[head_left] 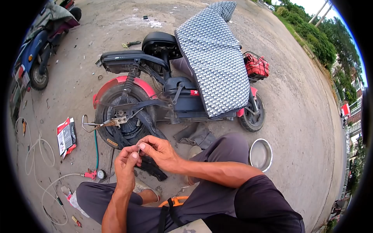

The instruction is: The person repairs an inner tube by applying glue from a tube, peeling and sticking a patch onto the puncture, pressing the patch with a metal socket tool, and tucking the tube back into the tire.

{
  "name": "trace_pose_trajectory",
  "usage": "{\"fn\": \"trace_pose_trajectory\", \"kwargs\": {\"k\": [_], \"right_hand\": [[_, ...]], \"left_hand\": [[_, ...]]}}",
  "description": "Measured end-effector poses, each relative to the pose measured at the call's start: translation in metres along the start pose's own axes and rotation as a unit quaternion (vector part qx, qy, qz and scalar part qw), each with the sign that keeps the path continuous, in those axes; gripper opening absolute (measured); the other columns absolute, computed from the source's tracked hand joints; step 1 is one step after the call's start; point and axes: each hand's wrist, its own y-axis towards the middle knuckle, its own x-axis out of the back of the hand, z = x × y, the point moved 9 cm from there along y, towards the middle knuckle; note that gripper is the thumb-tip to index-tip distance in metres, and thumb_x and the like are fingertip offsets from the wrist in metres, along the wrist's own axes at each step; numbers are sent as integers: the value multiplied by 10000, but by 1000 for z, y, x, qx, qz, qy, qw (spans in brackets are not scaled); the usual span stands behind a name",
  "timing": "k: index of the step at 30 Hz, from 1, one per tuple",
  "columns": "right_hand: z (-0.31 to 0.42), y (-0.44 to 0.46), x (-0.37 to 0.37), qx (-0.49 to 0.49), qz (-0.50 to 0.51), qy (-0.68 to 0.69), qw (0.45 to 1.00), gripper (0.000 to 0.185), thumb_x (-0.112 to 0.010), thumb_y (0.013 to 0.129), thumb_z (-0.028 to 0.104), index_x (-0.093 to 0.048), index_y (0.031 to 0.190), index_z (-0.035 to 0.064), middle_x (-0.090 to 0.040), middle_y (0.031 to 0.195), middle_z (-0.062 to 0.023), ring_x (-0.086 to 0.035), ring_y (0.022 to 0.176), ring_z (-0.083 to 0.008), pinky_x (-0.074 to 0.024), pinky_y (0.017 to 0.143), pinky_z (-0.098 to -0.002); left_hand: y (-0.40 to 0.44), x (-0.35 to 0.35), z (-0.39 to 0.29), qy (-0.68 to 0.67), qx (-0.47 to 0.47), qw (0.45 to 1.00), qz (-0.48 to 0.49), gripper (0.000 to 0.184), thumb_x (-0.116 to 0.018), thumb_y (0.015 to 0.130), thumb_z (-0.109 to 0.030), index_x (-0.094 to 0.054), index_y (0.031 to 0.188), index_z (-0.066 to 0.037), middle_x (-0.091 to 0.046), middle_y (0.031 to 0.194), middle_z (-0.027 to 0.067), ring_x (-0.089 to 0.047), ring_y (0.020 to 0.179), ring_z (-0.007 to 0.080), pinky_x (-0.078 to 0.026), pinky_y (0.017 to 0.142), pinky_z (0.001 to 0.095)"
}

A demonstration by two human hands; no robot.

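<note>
My left hand (126,166) and my right hand (161,154) meet in front of the rear wheel, fingertips pinched close together. Between them is a small thin piece (139,150), too small to name. Just beyond them is the rear wheel (123,110) of a red and black electric scooter (180,101). Black rubber (149,126) hangs loose from the wheel's lower right side, and its end lies on the ground behind my hands. A metal bracket with a bent rod (116,122) sits across the wheel's hub area.
A patterned cover (215,66) drapes over the scooter's front. On the left lie a red inflator with gauge (93,174), a pale hose (37,143) and a printed package (67,136). A round metal basin (260,155) stands right of my knee. Another scooter (35,58) is parked at upper left.
</note>
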Motion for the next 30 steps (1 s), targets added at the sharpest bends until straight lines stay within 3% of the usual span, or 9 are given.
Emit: {"fn": "trace_pose_trajectory", "kwargs": {"k": [21, 30], "right_hand": [[3, -2, -4, -9, 9, 21, 1000, 320, -631, 1077, 305, -658, 1104, -13, -688, 1000, -36, -626, 933, -85, -548, 846, -289], [-1, 0, -2, -9, 2, -2, 1000, 315, -624, 1080, 292, -660, 1119, -19, -691, 993, -39, -630, 933, -95, -548, 839, -291]], "left_hand": [[0, 7, 7, 29, 17, 999, -24, 271, -636, 1063, -273, -707, 1124, -19, -658, 860, 10, -568, 741, 86, -447, 686, 237], [-6, -3, -18, 156, -50, 985, -44, 267, -636, 1070, -249, -709, 1117, 4, -677, 883, -3, -548, 727, 59, -439, 669, 230]]}}
